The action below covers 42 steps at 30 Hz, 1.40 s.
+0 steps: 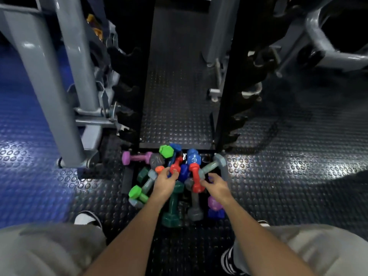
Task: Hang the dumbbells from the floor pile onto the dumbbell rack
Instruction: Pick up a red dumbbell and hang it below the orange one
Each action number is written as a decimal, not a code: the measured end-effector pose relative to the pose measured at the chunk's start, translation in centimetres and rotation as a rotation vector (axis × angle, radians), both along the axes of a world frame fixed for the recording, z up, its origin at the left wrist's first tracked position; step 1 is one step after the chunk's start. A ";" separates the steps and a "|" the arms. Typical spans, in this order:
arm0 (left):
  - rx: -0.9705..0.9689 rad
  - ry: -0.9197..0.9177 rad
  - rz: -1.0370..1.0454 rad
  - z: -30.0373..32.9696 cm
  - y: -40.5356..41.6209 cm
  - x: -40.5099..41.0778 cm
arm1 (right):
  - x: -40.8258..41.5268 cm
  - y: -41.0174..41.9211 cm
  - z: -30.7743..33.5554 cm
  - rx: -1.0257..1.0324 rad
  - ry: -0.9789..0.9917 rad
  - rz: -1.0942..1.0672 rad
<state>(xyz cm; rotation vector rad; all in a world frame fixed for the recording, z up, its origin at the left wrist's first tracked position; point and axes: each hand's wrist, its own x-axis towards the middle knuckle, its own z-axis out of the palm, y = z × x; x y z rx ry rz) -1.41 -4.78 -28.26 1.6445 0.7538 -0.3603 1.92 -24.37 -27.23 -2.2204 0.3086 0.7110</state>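
The dumbbell pile [175, 176] is lying on the studded floor [278, 176] at the foot of the black dumbbell rack [225, 108], which is rising toward 12 o'clock. The left hand [164, 183] is touching a red dumbbell [175, 166], its grip released; the right hand [216, 186] is reaching beside another red dumbbell [196, 178], fingers loosely curled, grasping nothing.

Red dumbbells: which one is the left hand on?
The left hand touches the left red dumbbell, fingertips at its near end cap. The other red dumbbell lies by the right hand.
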 end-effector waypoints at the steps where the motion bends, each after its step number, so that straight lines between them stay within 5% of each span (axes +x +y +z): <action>1: 0.007 0.018 -0.015 -0.8 -0.2 -0.2 | -0.4 0.2 -0.9 0.003 0.015 -0.010; 8: 0.074 0.111 -0.070 -4.6 0.0 0.1 | -1.5 2.4 -5.0 0.040 -0.015 -0.092; 23: 0.388 -0.039 -0.464 -10.3 -5.5 11.8 | -1.3 2.2 -11.5 0.074 -0.131 -0.314; 32: 0.795 -0.015 -0.617 -12.3 -7.6 13.3 | -1.6 1.8 -12.4 0.181 -0.137 -0.331; 42: 0.380 -0.033 -0.322 -9.9 -3.7 13.4 | -0.7 -0.3 -10.4 0.331 -0.191 -0.308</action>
